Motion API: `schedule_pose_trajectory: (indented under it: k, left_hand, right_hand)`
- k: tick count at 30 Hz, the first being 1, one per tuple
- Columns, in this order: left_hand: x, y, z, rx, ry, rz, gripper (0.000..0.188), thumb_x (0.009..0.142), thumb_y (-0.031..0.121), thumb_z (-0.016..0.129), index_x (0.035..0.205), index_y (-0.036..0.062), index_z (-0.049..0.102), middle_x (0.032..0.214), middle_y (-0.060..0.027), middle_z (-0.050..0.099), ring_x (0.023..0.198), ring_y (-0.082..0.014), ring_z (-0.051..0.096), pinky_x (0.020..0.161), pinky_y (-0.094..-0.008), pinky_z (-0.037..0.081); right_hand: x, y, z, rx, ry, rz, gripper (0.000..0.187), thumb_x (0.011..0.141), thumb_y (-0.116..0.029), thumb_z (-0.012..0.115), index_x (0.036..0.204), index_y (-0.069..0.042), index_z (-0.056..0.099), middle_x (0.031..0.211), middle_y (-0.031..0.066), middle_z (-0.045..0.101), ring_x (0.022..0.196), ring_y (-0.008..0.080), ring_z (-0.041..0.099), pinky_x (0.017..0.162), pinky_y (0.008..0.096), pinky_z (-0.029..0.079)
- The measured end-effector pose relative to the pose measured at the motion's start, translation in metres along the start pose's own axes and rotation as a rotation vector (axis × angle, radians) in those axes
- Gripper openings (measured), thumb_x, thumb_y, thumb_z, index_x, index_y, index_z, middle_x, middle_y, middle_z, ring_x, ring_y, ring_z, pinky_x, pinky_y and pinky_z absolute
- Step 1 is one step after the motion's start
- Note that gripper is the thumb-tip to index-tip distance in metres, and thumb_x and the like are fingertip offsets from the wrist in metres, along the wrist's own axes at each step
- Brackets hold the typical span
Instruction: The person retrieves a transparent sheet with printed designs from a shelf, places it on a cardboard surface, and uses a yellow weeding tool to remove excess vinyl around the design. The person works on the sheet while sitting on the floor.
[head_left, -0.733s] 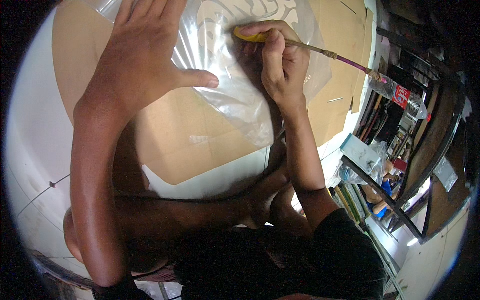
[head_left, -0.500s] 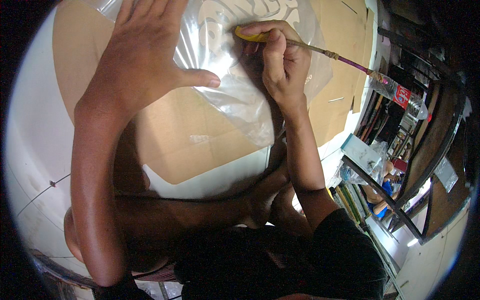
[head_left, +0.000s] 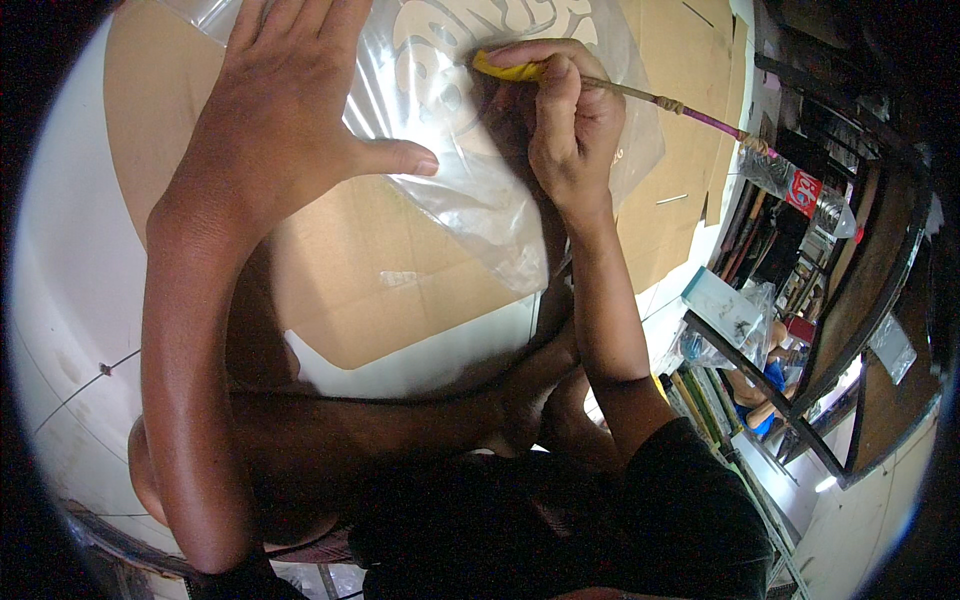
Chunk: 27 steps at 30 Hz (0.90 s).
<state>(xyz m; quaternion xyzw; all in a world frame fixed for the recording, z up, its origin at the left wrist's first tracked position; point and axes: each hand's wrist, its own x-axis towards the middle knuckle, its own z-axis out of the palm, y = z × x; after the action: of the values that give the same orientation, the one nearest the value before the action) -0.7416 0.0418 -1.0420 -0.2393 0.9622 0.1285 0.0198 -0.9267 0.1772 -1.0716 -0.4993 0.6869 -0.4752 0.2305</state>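
My left hand [head_left: 275, 130] lies flat with its fingers spread, on the left side of a clear plastic sheet [head_left: 490, 220]. Pale cut-out lettering [head_left: 425, 60] shows at the top of the sheet, where light glares off the film. My right hand [head_left: 578, 135] pinches a thin pen-like tool [head_left: 510, 67] with a yellow wrapped grip. Its long shaft, brown then purple, sticks out to the right behind the hand. The tool's tip points at the lettering; whether it touches cannot be made out. Brown cardboard [head_left: 370, 300] lies beneath the sheet.
White tiled floor [head_left: 75, 270] surrounds the cardboard. My bent leg [head_left: 380, 425] is close below it. To the right lie a plastic bottle [head_left: 835, 212] with a red label, a light blue box [head_left: 720, 302] and dark wooden frames [head_left: 870, 300]. Another person in blue [head_left: 770, 385] is farther off.
My right hand and the tool have shifted very slightly to the right. My left hand stays pressed in nearly the same place.
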Motion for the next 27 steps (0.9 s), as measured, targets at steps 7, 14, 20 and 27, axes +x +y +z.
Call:
schedule_pose_trajectory:
  k: [7,14,20,27]
  left_hand:
    - [-0.0007,-0.0011,0.0024,-0.007,0.025,0.005,0.142,0.071,0.076,0.076,0.156,-0.0149,0.008,0.162,-0.0340,0.019,0.157,-0.0413,0.012,0.130,-0.0518,0.006]
    - [-0.0013,-0.0021,0.0028,-0.008,0.040,0.008,0.141,0.071,0.076,0.077,0.156,-0.0149,0.008,0.162,-0.0342,0.019,0.157,-0.0414,0.012,0.130,-0.0519,0.006]
    - [-0.0020,-0.0021,0.0036,-0.011,0.043,0.006,0.141,0.071,0.075,0.077,0.156,-0.0148,0.008,0.162,-0.0343,0.019,0.157,-0.0414,0.012,0.130,-0.0519,0.006]
    - [-0.0019,-0.0026,0.0037,-0.012,0.044,0.011,0.141,0.071,0.074,0.078,0.156,-0.0148,0.008,0.162,-0.0344,0.019,0.157,-0.0415,0.012,0.130,-0.0520,0.006]
  right_hand:
    - [0.0002,0.0009,0.0007,-0.078,-0.013,-0.016,0.037,0.106,-0.022,0.046,0.096,0.000,0.074,0.084,0.0113,0.074,0.075,0.0199,0.072,0.071,0.0320,0.056]
    - [-0.0005,-0.0042,0.0021,-0.068,-0.028,0.040,0.037,0.106,-0.021,0.046,0.095,0.001,0.075,0.086,0.0114,0.074,0.075,0.0210,0.072,0.073,0.0323,0.056]
    - [0.0004,-0.0022,0.0028,-0.077,-0.028,-0.033,0.036,0.106,-0.020,0.046,0.098,0.001,0.075,0.090,0.0119,0.074,0.078,0.0212,0.071,0.074,0.0323,0.056]
    - [-0.0003,0.0001,0.0036,-0.012,0.001,-0.044,0.042,0.110,-0.028,0.043,0.102,0.001,0.072,0.085,0.0108,0.072,0.068,0.0159,0.066,0.063,0.0287,0.053]
